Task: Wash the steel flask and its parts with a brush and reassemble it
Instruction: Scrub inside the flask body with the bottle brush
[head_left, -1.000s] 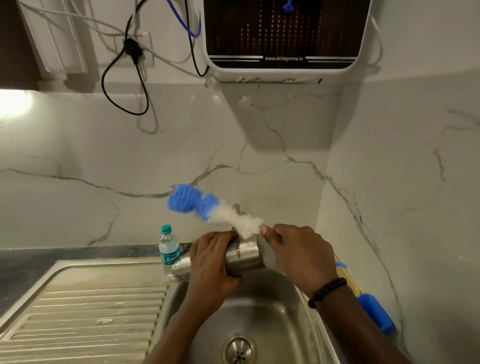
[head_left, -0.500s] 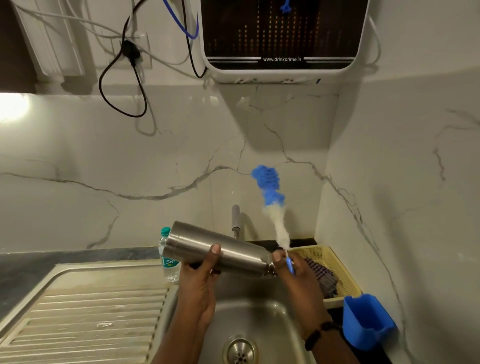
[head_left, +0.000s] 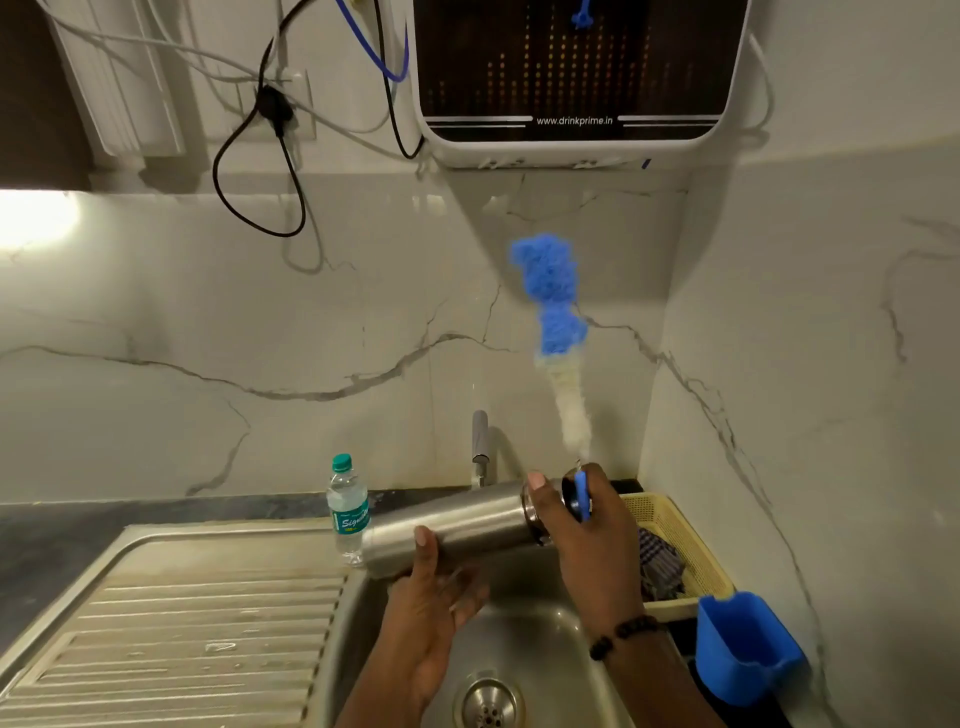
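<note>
1. Marble-patterned wall panels (head_left: 260, 332) form the backdrop on two sides, meeting in a corner at the right; pale surface with thin grey veins.
2. Stainless steel sink (head_left: 171, 623), ribbed draining board at left, basin at right with a round drain (head_left: 487, 704) at its bottom.
3. Water purifier (head_left: 576, 78) mounted high on the wall, dark front panel, white casing; black and blue cables hang to its left.
4. Steel flask (head_left: 467, 525) held nearly level above the basin, base toward the left and slightly lower, mouth toward the right.
5. Brush (head_left: 556, 322) standing almost upright above the mouth end of the flask; blue bristles at the top, white bristles below, blue handle at the bottom. Head blurred.
6. Yellow basket (head_left: 675, 525) on the counter right of the basin, holding a dark checked cloth (head_left: 657, 566).
7. Left hand (head_left: 431, 608) supports the flask from below near its base; thumb laid up against the front of the steel body, the other fingers loosely spread beneath it.
8. Right hand (head_left: 587, 540) curls around the mouth end of the flask, thumb on the neck, and grips the brush handle in the same grasp; a beaded bracelet sits on the wrist.
9. Blue container (head_left: 743, 649) just right of the basket's near corner.
10. Plastic water bottle (head_left: 347, 509), green cap, upright on the sink rim behind the flask's base.
11. Tap (head_left: 480, 447) rising behind the flask.
</note>
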